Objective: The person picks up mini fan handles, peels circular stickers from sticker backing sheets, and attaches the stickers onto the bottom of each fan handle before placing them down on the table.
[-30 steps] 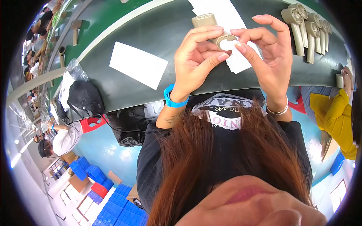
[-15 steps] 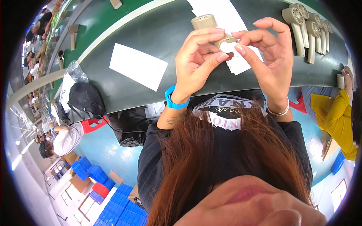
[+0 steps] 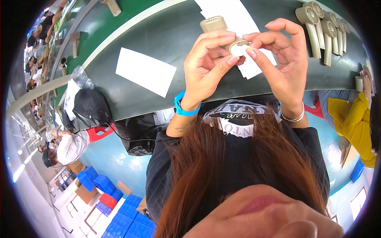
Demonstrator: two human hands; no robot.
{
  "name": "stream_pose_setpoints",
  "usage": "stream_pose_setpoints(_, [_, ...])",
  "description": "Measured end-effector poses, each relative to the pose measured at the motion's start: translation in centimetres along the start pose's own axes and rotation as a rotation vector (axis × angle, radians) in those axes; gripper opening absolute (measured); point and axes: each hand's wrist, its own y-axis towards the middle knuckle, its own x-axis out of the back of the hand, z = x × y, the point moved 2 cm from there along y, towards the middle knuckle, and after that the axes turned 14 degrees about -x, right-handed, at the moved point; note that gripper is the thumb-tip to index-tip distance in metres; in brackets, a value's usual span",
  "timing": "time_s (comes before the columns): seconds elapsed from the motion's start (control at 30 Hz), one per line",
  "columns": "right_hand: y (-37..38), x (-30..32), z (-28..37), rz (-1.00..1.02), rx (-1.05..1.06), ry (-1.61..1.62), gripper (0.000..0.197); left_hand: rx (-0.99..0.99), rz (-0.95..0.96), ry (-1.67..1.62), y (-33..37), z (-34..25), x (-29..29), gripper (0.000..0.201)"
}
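Observation:
My left hand [image 3: 204,65] is wrapped round a beige handheld fan [image 3: 214,24], its grilled head pointing away and its handle end turned toward me. A white round piece [image 3: 238,49] covers that end. At the piece's right edge, the thumb and forefinger of my right hand [image 3: 283,59] pinch the rim of the handle end, the other fingers raised and curled. Whether those fingertips grip the white piece itself is too small to tell. White paper sheets [image 3: 234,18] lie beneath the fan on the dark table [image 3: 154,43].
Several beige handheld fans [image 3: 328,31] lie together at the table's right. Another white sheet [image 3: 146,72] lies left of my hands. A black bag [image 3: 92,106] sits at the left edge. Beyond runs a green belt [image 3: 94,27] carrying fans. A person in yellow [image 3: 349,119] sits at the right.
A fan on the green belt at the top left has come further into view. My hands and the held fan have barely moved.

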Motion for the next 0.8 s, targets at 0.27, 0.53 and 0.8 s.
stream_pose_setpoints(0.27, [-0.2,0.1,0.6,-0.037,0.006,-0.076,0.046,0.002,-0.057,-0.025,0.2,0.1,-0.8,0.029])
stream_pose_setpoints(0.53, [-0.8,0.0,1.9,-0.173,0.144,-0.537,0.044,0.026,-0.092,0.035,-0.3,0.1,-1.4,0.028])
stream_pose_setpoints(0.8, [-1.3,0.3,2.7,-0.242,0.087,-0.684,0.042,0.037,-0.087,0.041,-0.3,0.5,-2.1,0.029])
